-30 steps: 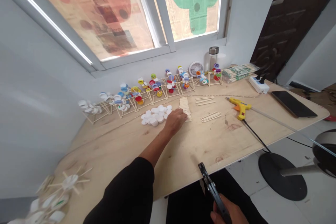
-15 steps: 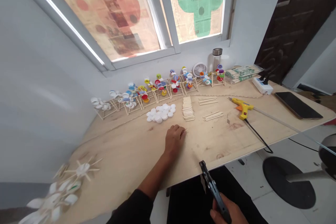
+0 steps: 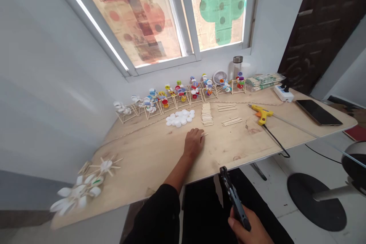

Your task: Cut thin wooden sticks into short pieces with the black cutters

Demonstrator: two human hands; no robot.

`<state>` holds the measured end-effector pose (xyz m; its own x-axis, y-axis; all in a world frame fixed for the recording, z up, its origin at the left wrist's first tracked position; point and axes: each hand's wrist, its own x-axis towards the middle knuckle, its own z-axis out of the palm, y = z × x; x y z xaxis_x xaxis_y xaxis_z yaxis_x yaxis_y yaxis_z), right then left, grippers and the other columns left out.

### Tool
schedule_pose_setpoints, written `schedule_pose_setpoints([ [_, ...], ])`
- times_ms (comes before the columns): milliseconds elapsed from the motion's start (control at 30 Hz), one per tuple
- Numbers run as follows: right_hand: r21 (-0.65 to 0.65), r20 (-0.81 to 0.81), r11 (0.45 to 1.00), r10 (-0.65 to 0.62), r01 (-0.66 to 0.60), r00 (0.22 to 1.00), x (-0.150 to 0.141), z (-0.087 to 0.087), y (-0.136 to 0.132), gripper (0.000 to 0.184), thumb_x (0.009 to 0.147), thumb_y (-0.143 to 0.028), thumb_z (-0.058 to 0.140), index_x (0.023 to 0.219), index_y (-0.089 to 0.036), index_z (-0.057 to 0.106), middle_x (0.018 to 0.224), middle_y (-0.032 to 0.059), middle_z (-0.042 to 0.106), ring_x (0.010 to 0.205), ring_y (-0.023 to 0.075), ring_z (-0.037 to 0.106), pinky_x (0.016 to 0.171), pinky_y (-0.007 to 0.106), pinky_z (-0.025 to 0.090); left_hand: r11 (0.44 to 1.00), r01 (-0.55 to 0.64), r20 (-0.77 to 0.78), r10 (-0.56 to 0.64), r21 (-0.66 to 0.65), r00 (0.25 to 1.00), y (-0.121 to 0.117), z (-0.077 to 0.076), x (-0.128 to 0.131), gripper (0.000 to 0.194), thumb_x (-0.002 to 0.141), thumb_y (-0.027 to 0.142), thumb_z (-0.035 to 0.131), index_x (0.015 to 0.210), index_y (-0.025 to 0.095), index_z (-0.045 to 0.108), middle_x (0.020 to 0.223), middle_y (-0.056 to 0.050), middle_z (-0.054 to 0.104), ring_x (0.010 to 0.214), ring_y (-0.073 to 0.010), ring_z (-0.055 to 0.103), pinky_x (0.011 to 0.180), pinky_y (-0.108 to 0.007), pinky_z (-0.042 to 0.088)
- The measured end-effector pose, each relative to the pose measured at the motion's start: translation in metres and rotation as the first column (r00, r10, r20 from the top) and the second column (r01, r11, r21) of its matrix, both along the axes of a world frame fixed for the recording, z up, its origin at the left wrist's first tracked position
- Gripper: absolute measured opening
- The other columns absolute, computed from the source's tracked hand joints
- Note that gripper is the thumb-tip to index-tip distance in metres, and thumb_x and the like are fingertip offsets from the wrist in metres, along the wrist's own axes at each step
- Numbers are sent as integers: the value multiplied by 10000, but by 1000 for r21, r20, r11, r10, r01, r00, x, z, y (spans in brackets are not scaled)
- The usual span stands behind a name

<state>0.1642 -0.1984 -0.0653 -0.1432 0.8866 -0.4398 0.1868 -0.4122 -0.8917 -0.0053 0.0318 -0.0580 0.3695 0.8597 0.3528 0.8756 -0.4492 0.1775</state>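
Note:
My left hand [image 3: 193,142] rests on the wooden table, its fingers closed round a short wooden stick [image 3: 204,134] whose end pokes out on the right. Just beyond it lie a stack of short sticks [image 3: 207,114] and a cluster of white bottle caps [image 3: 180,117]. Low in front of the table edge, my right hand [image 3: 248,225] grips dark metal pliers [image 3: 233,194], with their head pointing up toward the table. Two small groups of loose sticks, one nearer [image 3: 231,121] and one farther [image 3: 227,106], lie right of the stack.
A yellow glue gun [image 3: 262,114] with a black cord lies at the right, near a phone [image 3: 318,112] and a power strip [image 3: 283,93]. Stick frames with coloured caps [image 3: 183,93] line the back. White cap wheels [image 3: 77,194] lie at the left front. A stool [image 3: 317,198] stands at right.
The camera view has shifted, so the tabletop appears farther right on its left side. Both hands keep their holds, on the stick and on the pliers.

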Motion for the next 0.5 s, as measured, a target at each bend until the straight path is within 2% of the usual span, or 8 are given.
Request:
schedule_pose_setpoints([
  [267, -31, -129, 999, 15, -19, 991, 2, -15, -6, 316, 723, -491, 526, 732, -182, 463, 490, -72, 382, 402, 90, 406, 428, 210, 379, 995, -94, 73, 93, 20, 993, 0, -3, 0, 259, 744, 109, 444, 964, 180, 560, 915, -64, 621, 914, -203, 546, 781, -315, 408],
  [400, -55, -154, 998, -6, -3, 988, 3, -14, -9, 328, 705, -512, 522, 714, -191, 456, 495, -70, 370, 409, 90, 406, 420, 205, 356, 971, -235, 137, 229, 33, 964, 4, -5, -5, 283, 790, 98, 359, 987, 154, 554, 928, -86, 634, 896, -197, 566, 776, -310, 413],
  [500, -41, -150, 999, -29, 23, 988, 4, -10, -9, 334, 681, -519, 535, 689, -195, 455, 509, -65, 365, 432, 88, 397, 430, 202, 344, 942, -335, 168, 326, 26, 930, 6, -6, -7, 288, 828, 134, 324, 1004, 167, 550, 881, -85, 648, 825, -204, 587, 700, -306, 415],
])
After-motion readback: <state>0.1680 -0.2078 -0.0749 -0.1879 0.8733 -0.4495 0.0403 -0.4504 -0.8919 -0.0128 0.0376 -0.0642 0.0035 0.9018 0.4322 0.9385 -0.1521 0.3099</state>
